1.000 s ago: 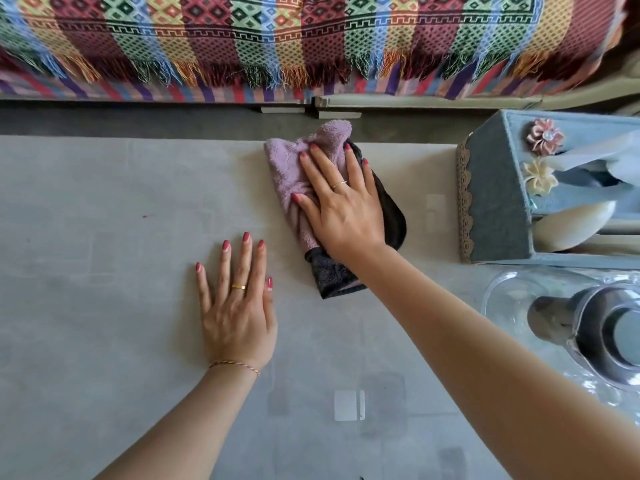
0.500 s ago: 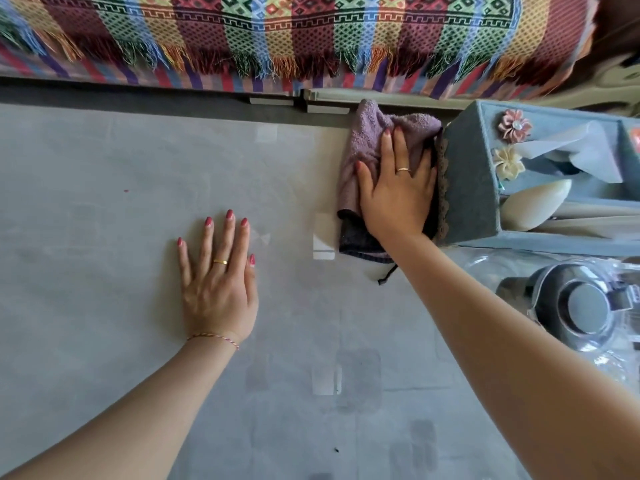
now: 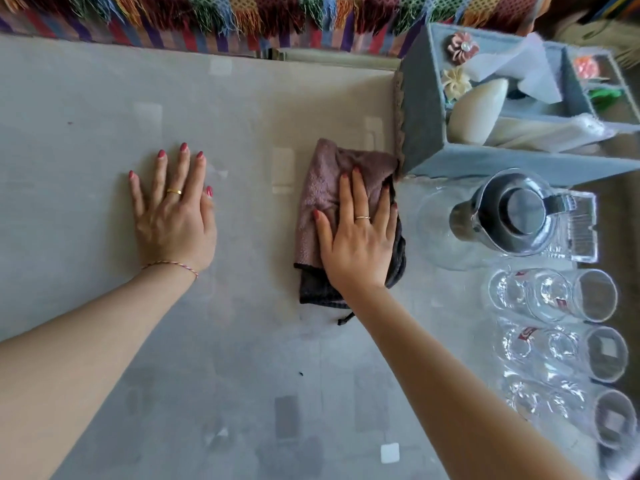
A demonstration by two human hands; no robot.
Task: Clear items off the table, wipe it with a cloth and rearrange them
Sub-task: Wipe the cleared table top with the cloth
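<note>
A folded cloth (image 3: 322, 188), mauve on top and dark underneath, lies on the grey table (image 3: 242, 358) just left of a blue felt organiser box (image 3: 420, 109). My right hand (image 3: 358, 233) presses flat on the cloth, fingers spread and pointing away from me. Further left, my left hand (image 3: 173, 213) rests palm down on the bare tabletop, holding nothing.
On the right stand a glass jug (image 3: 509, 216) with a dark lid and, nearer to me, a row of three clear drinking glasses (image 3: 554, 348). The box holds tissues and small items. A colourful fringed blanket (image 3: 242, 15) hangs beyond the far edge.
My right hand has slid the cloth back toward me from the far edge, down along the box's left side. My left hand stays planted on the table.
</note>
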